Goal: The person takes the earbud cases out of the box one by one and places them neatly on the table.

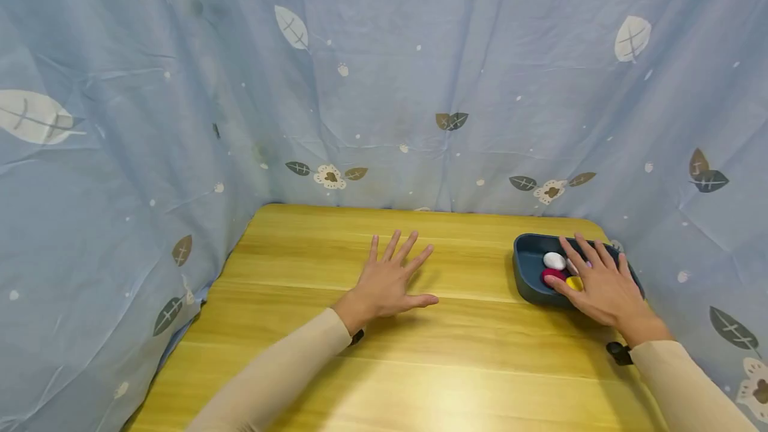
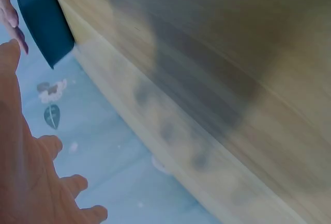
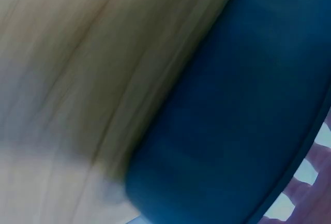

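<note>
My left hand [image 1: 384, 285] hovers with spread fingers above the middle of the wooden table, holding nothing. Over at the right, my right hand [image 1: 606, 289] is spread above a dark blue rectangular bin [image 1: 531, 289], covering part of it. Inside the bin show a white rounded piece [image 1: 555, 261], a dark red one [image 1: 552, 276] and a yellow one [image 1: 574, 283]; more pieces are partly hidden under the fingers. In the right wrist view the bin's side wall [image 3: 222, 115] fills much of the picture, with fingertips beyond its rim. The left wrist view shows the left hand's fingers [image 2: 75, 183] apart.
The yellow wood-grain table [image 1: 336, 245] has rounded far corners. A light blue curtain [image 1: 384, 85] with leaf and flower prints hangs behind it and along both sides. The bin stands near the table's right edge, close to the curtain.
</note>
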Motion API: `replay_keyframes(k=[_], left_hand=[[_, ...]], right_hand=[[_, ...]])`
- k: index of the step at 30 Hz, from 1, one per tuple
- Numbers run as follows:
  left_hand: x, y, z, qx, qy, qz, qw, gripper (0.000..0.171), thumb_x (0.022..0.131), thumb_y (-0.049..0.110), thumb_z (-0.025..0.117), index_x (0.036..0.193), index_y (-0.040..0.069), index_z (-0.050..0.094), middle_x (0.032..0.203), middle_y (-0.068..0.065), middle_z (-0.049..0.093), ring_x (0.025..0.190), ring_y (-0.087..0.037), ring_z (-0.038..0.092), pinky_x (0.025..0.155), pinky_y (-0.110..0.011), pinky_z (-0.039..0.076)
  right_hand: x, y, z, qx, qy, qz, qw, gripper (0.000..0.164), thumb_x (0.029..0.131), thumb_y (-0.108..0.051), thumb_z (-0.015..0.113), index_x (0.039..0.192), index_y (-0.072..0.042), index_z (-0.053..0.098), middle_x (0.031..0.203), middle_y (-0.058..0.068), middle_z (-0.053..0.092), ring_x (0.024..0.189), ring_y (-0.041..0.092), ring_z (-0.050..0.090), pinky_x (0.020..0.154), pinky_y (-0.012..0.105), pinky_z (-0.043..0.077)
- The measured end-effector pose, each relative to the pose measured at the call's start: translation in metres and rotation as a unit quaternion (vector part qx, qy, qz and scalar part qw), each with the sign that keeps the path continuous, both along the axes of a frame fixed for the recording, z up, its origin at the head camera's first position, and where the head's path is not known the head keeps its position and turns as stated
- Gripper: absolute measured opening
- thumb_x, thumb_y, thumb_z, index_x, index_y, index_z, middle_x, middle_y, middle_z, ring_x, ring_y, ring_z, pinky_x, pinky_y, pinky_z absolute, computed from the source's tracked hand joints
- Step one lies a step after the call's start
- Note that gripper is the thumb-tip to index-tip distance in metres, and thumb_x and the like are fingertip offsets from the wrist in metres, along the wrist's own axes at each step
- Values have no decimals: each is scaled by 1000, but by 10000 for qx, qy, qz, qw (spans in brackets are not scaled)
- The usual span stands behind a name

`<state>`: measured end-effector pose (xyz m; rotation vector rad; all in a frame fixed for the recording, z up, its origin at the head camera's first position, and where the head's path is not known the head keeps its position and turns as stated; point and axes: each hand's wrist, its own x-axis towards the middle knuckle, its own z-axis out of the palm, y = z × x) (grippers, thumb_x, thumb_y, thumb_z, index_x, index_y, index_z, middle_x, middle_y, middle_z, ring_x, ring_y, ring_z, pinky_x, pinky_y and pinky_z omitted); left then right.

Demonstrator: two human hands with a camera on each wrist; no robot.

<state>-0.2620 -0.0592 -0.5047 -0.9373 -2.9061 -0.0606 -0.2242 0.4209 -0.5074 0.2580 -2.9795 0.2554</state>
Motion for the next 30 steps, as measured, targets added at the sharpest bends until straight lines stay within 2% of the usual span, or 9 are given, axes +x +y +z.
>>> replay_keyframes(k=[5, 11, 17, 21, 25, 30], left_hand=[[0, 26, 2, -53, -127, -258, 9996, 103, 105, 97, 41, 188, 43, 13, 199, -2, 8, 185, -39, 9, 144, -80, 11], [2, 56, -3, -113, -225, -475, 9986, 100, 106, 96, 39, 188, 46, 10, 199, 0, 8, 185, -37, 12, 145, -78, 14], [9, 90, -6, -91, -340, -873, 9956, 98, 108, 93, 40, 188, 46, 8, 199, 0, 11, 185, -37, 19, 145, -76, 19], [14, 115, -7, -163, -418, -1101, 9929, 97, 108, 93, 39, 188, 45, 10, 199, 3, 11, 184, -35, 21, 145, -74, 21], [18, 137, -9, -329, -400, -1210, 9913, 96, 108, 95, 35, 187, 47, 9, 199, 7, 13, 185, -31, 21, 146, -71, 23], [22, 153, -8, -515, -396, -1263, 9899, 94, 109, 94, 33, 187, 49, 8, 198, 13, 11, 185, -28, 21, 146, -68, 24]], right_hand=[[4, 20, -1, -168, -138, -379, 9990, 106, 112, -75, 59, 189, -17, 15, 191, 35, 17, 172, 69, 15, 126, 99, 10], [6, 34, -2, -326, -391, -653, 9966, 109, 113, -77, 55, 187, -9, 12, 189, 41, 7, 167, 75, 16, 127, 99, 4], [8, 42, -6, -276, -460, -773, 9956, 114, 113, -76, 54, 184, 3, 13, 184, 47, 11, 155, 81, 26, 125, 95, 21], [9, 46, -6, -360, -783, -968, 9916, 121, 113, -79, 50, 181, 10, 3, 180, 54, 4, 153, 82, 24, 120, 97, 30], [9, 46, -5, -415, -1061, -1188, 9864, 129, 112, -83, 45, 177, 18, -2, 175, 60, -1, 152, 84, 19, 117, 98, 32], [6, 39, -3, -340, -1108, -1234, 9856, 133, 112, -84, 45, 172, 25, 1, 173, 62, 0, 149, 86, 19, 118, 97, 33]])
